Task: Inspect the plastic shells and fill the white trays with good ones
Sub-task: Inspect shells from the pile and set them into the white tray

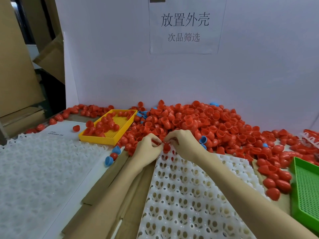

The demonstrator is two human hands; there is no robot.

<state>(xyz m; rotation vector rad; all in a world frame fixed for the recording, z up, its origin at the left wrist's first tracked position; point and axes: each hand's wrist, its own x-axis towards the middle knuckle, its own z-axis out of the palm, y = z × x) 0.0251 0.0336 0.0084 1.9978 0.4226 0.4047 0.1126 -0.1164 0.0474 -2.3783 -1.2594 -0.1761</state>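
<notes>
A big heap of red plastic shells lies against the white back wall, with a few blue shells mixed in. A white tray with rows of round holes lies in front of me, its far edge at the heap. My left hand and my right hand meet at that far edge. The left hand's fingers curl around a red shell. My right hand pinches another red shell over the tray's top corner. Two holes below it show red.
A stack of white trays lies at the left. A yellow basket holding red shells stands behind it. A green basket sits at the right edge. Loose red shells lie beside it. Cardboard strips cover the table.
</notes>
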